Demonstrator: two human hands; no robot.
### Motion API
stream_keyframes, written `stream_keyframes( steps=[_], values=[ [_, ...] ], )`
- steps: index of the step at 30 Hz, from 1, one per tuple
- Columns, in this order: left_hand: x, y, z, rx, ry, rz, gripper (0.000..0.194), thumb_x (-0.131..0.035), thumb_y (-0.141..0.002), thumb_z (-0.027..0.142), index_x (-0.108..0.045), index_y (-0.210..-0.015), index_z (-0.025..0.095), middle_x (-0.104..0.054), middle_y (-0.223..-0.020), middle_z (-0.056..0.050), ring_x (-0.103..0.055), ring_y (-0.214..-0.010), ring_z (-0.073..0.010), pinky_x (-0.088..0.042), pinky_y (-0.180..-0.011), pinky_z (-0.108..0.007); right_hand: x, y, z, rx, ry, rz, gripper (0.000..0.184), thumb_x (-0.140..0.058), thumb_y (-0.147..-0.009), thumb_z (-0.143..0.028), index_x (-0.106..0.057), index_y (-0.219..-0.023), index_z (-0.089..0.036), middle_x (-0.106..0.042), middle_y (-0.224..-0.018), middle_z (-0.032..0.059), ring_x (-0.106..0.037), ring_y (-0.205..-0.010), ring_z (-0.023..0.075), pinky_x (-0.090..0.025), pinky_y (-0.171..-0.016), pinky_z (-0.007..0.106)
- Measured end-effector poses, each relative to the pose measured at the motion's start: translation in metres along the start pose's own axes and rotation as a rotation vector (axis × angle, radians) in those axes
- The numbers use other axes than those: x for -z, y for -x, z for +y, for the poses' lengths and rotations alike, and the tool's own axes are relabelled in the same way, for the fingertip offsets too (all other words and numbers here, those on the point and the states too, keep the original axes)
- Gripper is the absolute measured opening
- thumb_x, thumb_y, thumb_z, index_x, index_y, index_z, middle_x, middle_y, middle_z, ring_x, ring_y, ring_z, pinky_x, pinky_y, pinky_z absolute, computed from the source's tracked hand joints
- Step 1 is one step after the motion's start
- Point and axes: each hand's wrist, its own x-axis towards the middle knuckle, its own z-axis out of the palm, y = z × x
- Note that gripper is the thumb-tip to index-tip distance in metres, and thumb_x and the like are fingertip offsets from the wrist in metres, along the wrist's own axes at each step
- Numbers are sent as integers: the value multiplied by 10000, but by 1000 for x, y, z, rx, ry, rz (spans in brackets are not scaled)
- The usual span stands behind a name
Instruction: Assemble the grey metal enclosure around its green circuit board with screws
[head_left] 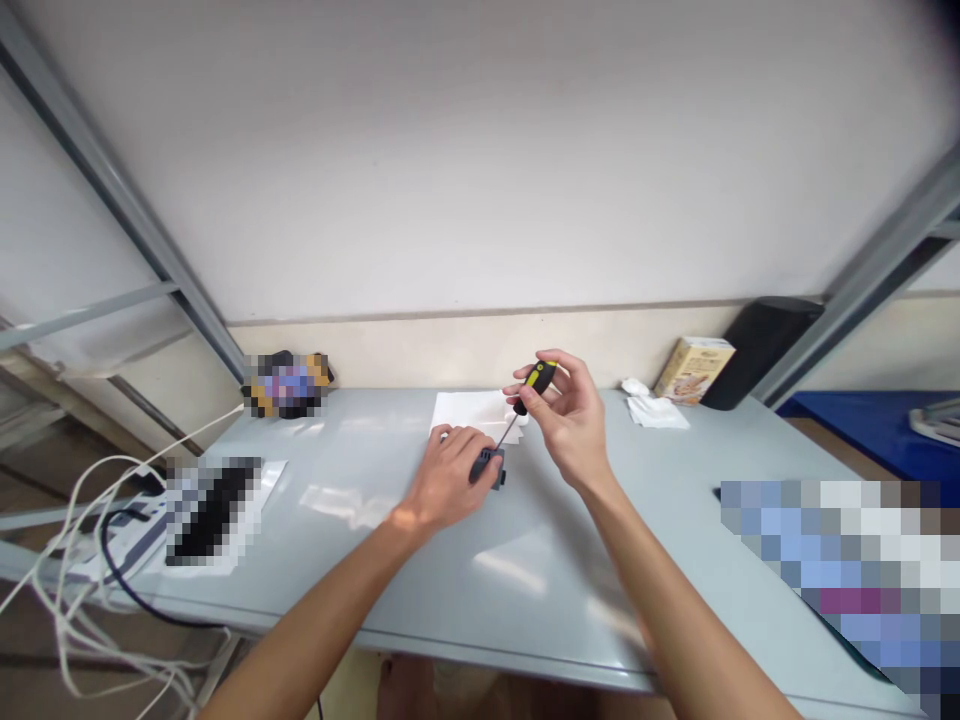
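In my right hand (574,415) is a screwdriver (538,382) with a black and yellow handle, gripped between thumb and fingers. Its thin shaft slants down to the left, and the tip meets or nearly meets a small dark grey plastic part (491,466); exact contact is too small to tell. My left hand (459,468) steadies that part on the table, thumb and fingers closed around it and covering its left side. White paper (469,408) lies just behind both hands.
The grey table (420,590) meets a wall behind. At back right stand crumpled tissues (656,411), a yellow box (691,372) and a black case (761,350). White cables (64,600) hang at the left edge. Blurred-out items lie left and right.
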Motion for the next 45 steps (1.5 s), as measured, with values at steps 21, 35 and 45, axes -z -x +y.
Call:
stream_keyframes(
  steps=[21,35,45],
  values=[
    [0,-1,-2,26,18,0,145,-480,-1058,242,-625,-1066,236,-740,-1027,-19,-674,-983,-174,-391,-999,-388,4,-2,6,42,-19,48,388,-744,-891,-359,-526,-1209,-311,-647,-1085,25,-708,-785,158,-622,-770,382],
    [4,-2,-1,47,61,-42,112,-575,-1011,320,-628,-1068,239,-738,-1028,-30,-678,-987,-216,-394,-1004,-432,0,-1,2,45,-5,51,357,-744,-879,-316,-540,-1173,-314,-623,-1058,10,-680,-751,147,-625,-766,392],
    [3,-1,-3,33,42,-51,130,-579,-1020,331,-647,-1082,238,-740,-1039,-33,-678,-994,-205,-417,-982,-413,-4,-1,-1,65,49,63,380,-805,-833,-401,-578,-1119,-297,-617,-1043,22,-691,-919,191,-617,-794,366]
  ],
)
